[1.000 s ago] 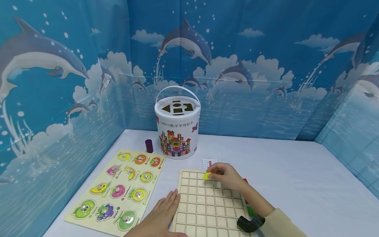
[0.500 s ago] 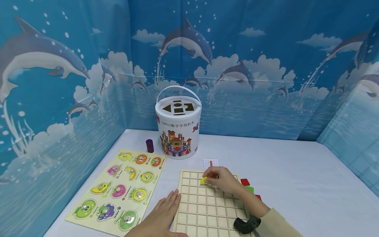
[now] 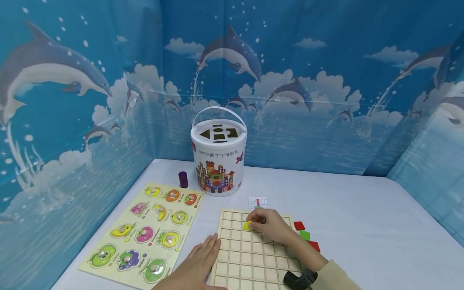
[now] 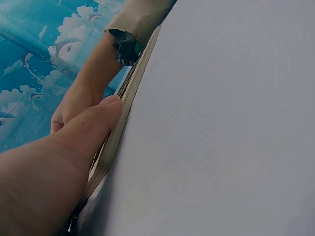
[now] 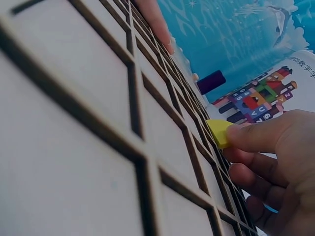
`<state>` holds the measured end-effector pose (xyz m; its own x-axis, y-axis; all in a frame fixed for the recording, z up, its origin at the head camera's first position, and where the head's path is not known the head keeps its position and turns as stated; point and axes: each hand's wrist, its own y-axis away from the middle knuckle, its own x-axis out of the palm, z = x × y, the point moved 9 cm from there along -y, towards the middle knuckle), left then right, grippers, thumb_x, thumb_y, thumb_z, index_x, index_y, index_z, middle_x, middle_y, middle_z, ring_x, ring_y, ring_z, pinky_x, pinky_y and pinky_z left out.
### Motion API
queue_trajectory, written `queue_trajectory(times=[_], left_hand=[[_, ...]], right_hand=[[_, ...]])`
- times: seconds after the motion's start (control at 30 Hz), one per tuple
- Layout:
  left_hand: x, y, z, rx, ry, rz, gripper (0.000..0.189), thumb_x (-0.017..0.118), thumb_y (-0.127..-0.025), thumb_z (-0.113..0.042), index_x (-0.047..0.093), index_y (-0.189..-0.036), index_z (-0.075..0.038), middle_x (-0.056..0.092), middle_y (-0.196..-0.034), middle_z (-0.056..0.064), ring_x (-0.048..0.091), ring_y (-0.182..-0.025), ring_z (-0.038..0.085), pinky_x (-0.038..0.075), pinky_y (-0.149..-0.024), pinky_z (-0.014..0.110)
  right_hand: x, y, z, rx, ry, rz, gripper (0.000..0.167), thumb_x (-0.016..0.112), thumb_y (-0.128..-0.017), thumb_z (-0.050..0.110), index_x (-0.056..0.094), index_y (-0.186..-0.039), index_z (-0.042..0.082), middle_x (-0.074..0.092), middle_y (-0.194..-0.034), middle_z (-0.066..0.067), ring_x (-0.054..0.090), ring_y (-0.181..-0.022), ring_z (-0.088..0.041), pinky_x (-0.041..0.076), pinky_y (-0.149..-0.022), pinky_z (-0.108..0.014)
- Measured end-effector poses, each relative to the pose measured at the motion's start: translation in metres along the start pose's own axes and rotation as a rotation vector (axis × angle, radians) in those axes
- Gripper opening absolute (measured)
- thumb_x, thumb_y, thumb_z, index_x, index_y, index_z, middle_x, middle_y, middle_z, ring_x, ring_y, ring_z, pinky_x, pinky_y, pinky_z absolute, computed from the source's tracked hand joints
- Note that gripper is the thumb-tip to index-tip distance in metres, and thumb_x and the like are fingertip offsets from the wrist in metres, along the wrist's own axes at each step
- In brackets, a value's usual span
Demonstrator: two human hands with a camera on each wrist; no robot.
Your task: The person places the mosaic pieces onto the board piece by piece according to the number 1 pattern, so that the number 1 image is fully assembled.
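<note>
My right hand (image 3: 270, 226) pinches a small yellow tile with a rounded edge (image 3: 247, 225) between thumb and fingers. The tile is right at the grid of a wooden board (image 3: 241, 257), near its far end; the right wrist view shows the yellow tile (image 5: 220, 133) meeting the raised grid lines. My left hand (image 3: 197, 262) lies flat along the board's left side, fingers stretched out. In the left wrist view its thumb (image 4: 101, 115) rests at the board's edge.
Red (image 3: 299, 225) and green tiles (image 3: 305, 235) lie right of the board. Beyond it is a small gridded card (image 3: 258, 201). A fruit puzzle board (image 3: 145, 233) lies left, a purple cylinder (image 3: 183, 179) and a white bucket (image 3: 218, 161) behind.
My right hand has moved the yellow tile from the board's far row nearer to me and slightly left. More of the red and green tiles shows. The left hand stays put.
</note>
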<state>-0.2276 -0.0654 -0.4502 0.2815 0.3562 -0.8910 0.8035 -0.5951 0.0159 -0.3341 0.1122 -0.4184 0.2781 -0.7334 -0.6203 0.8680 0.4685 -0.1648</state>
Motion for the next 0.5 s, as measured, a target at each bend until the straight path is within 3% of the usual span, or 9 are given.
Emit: queue_trajectory(times=[0.5], left_hand=[[-0.0007, 0.0015, -0.002, 0.019, -0.016, -0.011, 0.11, 0.055, -0.083, -0.073, 0.022, -0.152, 0.006, 0.016, -0.159, 0.022, 0.017, -0.145, 0.037, 0.025, -0.109, 0.059]], right_hand=[[0.0014, 0.0029, 0.001, -0.001, 0.0, -0.024, 0.004, 0.069, -0.092, 0.016, 0.072, -0.095, 0.016, 0.06, -0.081, 0.006, 0.052, -0.07, -0.012, 0.045, -0.063, -0.026]])
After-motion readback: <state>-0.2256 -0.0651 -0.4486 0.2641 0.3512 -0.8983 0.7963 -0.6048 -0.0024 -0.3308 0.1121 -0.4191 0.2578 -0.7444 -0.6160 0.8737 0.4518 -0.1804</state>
